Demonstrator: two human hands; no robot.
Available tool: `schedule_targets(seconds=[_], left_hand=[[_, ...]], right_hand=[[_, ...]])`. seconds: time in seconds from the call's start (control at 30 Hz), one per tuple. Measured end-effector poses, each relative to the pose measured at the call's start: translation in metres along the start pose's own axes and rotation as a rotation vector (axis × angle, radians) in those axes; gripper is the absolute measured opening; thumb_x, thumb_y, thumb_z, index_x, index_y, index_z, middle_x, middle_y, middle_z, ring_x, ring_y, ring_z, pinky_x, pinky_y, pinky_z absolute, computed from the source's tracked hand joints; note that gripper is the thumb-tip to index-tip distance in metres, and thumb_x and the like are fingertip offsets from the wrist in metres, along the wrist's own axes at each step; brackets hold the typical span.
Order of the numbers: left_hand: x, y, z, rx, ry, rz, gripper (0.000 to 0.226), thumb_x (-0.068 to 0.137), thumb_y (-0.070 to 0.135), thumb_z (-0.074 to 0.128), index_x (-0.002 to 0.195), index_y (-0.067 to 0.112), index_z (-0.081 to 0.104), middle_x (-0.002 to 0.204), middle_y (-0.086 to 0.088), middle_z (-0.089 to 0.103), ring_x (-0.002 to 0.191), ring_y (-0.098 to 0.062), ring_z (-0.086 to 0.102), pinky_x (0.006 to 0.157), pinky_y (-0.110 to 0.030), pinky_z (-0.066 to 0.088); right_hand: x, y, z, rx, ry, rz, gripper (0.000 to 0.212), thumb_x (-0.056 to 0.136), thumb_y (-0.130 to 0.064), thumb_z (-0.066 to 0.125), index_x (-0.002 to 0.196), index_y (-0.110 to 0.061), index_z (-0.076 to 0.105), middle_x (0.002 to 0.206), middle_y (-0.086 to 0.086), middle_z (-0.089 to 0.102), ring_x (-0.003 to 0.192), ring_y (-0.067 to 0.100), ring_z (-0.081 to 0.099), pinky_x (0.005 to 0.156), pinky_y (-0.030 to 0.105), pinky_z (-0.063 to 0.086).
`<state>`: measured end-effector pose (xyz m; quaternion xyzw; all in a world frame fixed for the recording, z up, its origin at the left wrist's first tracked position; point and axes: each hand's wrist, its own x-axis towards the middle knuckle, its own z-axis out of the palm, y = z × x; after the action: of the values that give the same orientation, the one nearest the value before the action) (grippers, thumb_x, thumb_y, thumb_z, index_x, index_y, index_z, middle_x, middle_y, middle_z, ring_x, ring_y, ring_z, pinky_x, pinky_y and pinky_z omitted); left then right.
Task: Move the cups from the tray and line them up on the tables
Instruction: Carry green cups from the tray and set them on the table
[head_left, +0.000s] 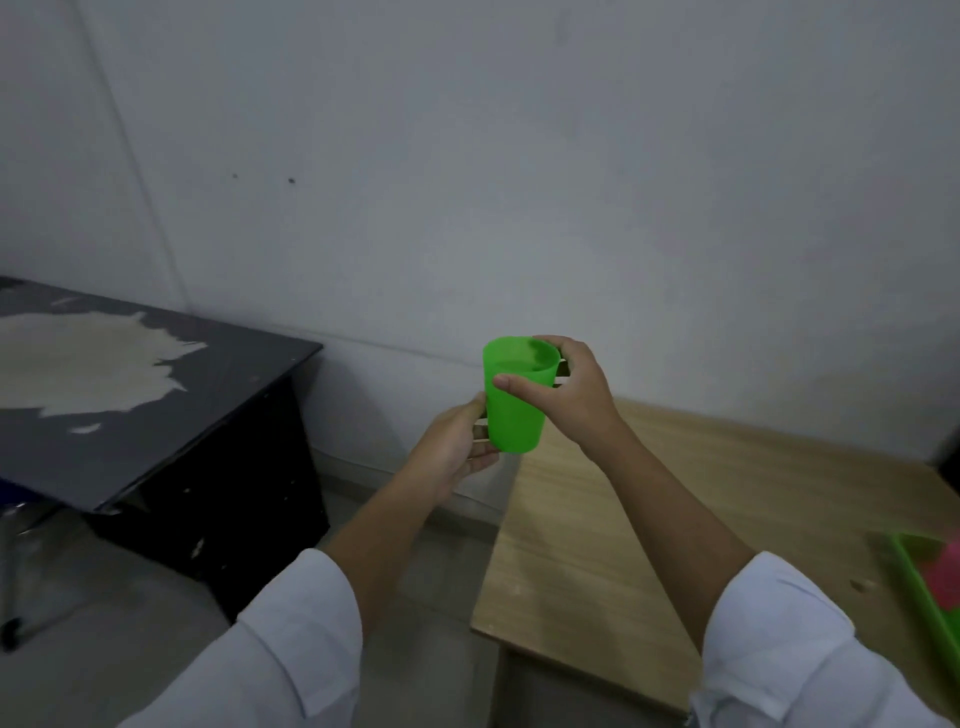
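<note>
Green cup gripped by left hand and right hand; tray mostly cropped.

At centre frame, your green cup is bright and plain. Your sleeves are white. Lower left, a black table with a cream patch; lower right, pale wood-grain table, green tray, pink cup.

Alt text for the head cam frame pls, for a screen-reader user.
Two hands hold an upright green cup in the air before a grey wall: the right hand near its rim, the left hand lower down. A worn dark desk stands left, a wooden table right, bearing a green tray with something pink.
</note>
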<state>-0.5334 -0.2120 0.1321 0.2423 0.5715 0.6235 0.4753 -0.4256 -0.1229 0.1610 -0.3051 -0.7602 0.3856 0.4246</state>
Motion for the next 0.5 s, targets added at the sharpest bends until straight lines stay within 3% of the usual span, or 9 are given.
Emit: schedule_targets(seconds=[0.13,0.3,0.5], left_hand=[[0.004,0.02,-0.061,-0.022,0.073,0.025,0.042,0.099,0.039,0.038,0.123,0.008,0.053,0.09,-0.006,0.061,0.078,-0.016,0.06,0.074,-0.028,0.049],[0.011,0.043,-0.14,-0.038,0.159,0.065,0.042,0.099,0.037,0.038,0.126,0.008,0.052,0.114,-0.016,0.061,0.089,-0.021,0.061,0.081,-0.03,0.049],[0.036,0.073,-0.247,-0.061,0.271,0.079,0.037,0.1,0.035,0.038,0.124,0.011,0.05,0.113,-0.014,0.062,0.086,-0.018,0.062,0.081,-0.028,0.049]], right_hand=[[0.022,-0.02,0.068,0.08,-0.069,-0.016,0.067,0.059,-0.04,0.086,0.114,-0.018,0.055,0.117,0.003,0.054,0.103,0.013,0.056,0.086,0.03,0.051],[0.049,-0.04,0.154,0.162,-0.149,-0.046,0.066,0.058,-0.039,0.087,0.111,-0.018,0.054,0.114,0.005,0.057,0.098,0.012,0.057,0.079,0.023,0.049],[0.088,-0.063,0.269,0.217,-0.252,-0.065,0.065,0.057,-0.04,0.087,0.109,-0.021,0.053,0.114,0.002,0.056,0.097,0.01,0.056,0.078,0.022,0.049]])
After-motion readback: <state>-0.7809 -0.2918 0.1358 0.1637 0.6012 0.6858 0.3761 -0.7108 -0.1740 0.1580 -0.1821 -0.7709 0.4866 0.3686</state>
